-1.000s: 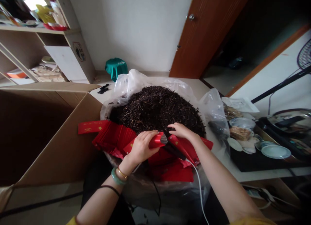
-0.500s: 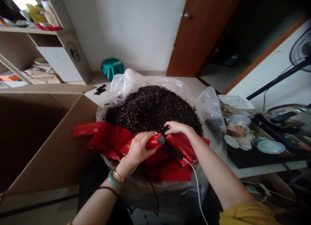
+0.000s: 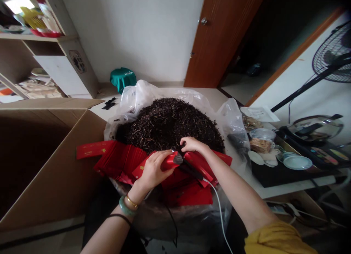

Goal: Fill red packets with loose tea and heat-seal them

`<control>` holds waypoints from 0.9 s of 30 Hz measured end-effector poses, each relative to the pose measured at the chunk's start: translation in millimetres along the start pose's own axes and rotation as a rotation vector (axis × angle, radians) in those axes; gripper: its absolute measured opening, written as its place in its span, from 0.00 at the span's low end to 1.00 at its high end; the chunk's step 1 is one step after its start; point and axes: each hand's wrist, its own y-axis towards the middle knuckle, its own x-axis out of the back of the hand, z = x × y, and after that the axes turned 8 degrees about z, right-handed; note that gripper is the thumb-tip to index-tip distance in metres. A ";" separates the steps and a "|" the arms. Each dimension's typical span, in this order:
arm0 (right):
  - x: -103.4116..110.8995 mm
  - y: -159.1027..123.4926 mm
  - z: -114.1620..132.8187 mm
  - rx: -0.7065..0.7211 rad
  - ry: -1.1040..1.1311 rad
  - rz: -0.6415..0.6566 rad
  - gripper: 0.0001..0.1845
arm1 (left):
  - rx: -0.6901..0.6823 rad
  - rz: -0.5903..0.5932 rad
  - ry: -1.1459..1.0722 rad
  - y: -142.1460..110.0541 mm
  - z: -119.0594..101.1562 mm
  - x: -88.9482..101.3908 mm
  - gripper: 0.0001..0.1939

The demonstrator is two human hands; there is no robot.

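My left hand [image 3: 156, 168] is wrapped round a red packet [image 3: 171, 161], its open, silvery mouth tilted to the right. My right hand [image 3: 192, 145] hovers at the near edge of a big heap of dark dried tea leaves [image 3: 175, 116]. Its fingers are curled together, and what is between them is hidden. The heap lies in a clear plastic bag [image 3: 142, 89]. Flat red packets [image 3: 120, 160] fan out along the bag's near side, some under my hands. Among them lies a black device [image 3: 193, 170] with a white cable [image 3: 221, 210] plugged in.
An open cardboard box [image 3: 63, 166] stands at the left. On the right, a table edge [image 3: 298, 186] bears a clear tub [image 3: 261, 139], a pale dish [image 3: 297, 161] and a glass-lidded pot [image 3: 315, 127]. A black fan [image 3: 333, 56] stands behind. A teal-covered bin [image 3: 123, 79] is by the wall.
The view has turned slightly right. My right hand's fingers have drawn closer together at the leaves. My left hand keeps the red packet, mouth still open.
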 end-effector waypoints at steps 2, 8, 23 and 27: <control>-1.7 1.2 0.5 0.002 -0.009 -0.013 0.21 | 0.036 0.008 -0.018 0.4 -0.3 0.5 0.24; -5.1 2.6 1.2 0.025 -0.008 -0.068 0.18 | 0.101 -0.019 -0.073 2.5 -3.2 3.9 0.23; 36.8 -36.0 -1.2 0.153 0.295 -0.446 0.10 | 0.249 -0.145 -0.154 2.3 3.1 -7.8 0.22; 41.6 -51.6 15.7 0.262 0.454 -0.544 0.11 | 0.276 -0.150 -0.148 1.6 5.5 -12.6 0.23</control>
